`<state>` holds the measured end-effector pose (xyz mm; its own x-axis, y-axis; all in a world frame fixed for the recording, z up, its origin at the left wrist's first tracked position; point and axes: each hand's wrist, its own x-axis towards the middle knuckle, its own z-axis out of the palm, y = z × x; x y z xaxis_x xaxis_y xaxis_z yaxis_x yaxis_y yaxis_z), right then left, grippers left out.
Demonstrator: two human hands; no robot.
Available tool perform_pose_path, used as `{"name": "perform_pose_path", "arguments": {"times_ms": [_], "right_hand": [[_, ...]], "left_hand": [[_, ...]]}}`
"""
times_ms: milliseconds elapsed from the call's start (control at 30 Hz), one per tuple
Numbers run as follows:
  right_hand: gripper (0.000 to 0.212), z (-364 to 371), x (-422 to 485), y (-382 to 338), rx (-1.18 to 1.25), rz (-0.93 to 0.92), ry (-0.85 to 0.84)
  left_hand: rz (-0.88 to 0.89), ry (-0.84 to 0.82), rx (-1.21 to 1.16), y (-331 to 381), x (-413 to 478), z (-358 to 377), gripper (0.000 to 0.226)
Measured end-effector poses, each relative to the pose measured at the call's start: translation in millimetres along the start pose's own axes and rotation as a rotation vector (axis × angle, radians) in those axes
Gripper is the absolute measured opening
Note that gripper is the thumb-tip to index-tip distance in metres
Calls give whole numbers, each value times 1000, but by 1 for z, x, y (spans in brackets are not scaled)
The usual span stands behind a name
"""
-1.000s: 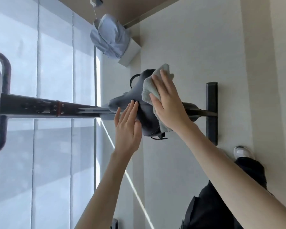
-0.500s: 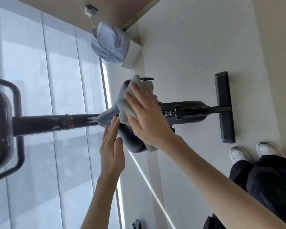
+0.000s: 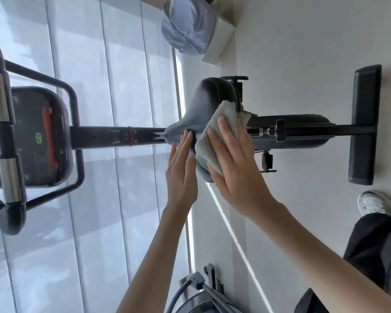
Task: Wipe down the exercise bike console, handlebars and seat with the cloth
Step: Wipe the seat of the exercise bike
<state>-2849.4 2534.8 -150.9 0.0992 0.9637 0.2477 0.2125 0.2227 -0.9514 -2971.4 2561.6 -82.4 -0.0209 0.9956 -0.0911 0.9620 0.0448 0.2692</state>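
Right hand (image 3: pixel 237 168), fingers spread flat, presses the cloth (image 3: pixel 215 136) on the seat (image 3: pixel 203 105), hiding its near half; left hand (image 3: pixel 182 170), fingers straight, touches the seat nose. Console (image 3: pixel 32 136) and handlebars (image 3: pixel 7 132), at 9 o'clock, are cut off.

Floor (image 3: pixel 303 53): pale, plain surface, frame rotated so it runs along the right side of head view. Directly on it: bike rear stabiliser bar (image 3: pixel 363 127), black, lying flat across the floor, joined to frame at mid-length. White shoe (image 3: pixel 374 203) on floor near bar's lower end, not touching; dark trouser leg above it. White box (image 3: pixel 219 41) at floor edge by the window, blue-grey cloth bundle (image 3: pixel 187 26) resting against it. Second machine's base (image 3: pixel 199 288) at floor's window edge, partly cut off.
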Motion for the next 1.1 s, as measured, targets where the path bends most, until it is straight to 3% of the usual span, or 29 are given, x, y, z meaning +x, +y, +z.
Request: {"name": "perform_pose_path", "arguments": {"times_ms": [233, 400, 567, 833, 900, 1100], "right_hand": [[51, 1, -10, 5, -7, -43, -23], [48, -13, 51, 10, -25, 25, -27], [42, -21, 113, 25, 54, 125, -144], [49, -11, 30, 3, 77, 77, 55], [47, -7, 7, -6, 91, 77, 36], [48, -11, 43, 1, -92, 39, -22]], "left_hand": [[-42, 2, -139, -2, -1, 2, 50], [16, -12, -144, -4, -1, 2, 44], [-11, 12, -149, -3, -4, 4, 50], [-26, -11, -68, -1, -3, 2, 51], [-35, -22, -35, -1, -2, 1, 52], [280, -61, 193, -6, 4, -6, 49]]}}
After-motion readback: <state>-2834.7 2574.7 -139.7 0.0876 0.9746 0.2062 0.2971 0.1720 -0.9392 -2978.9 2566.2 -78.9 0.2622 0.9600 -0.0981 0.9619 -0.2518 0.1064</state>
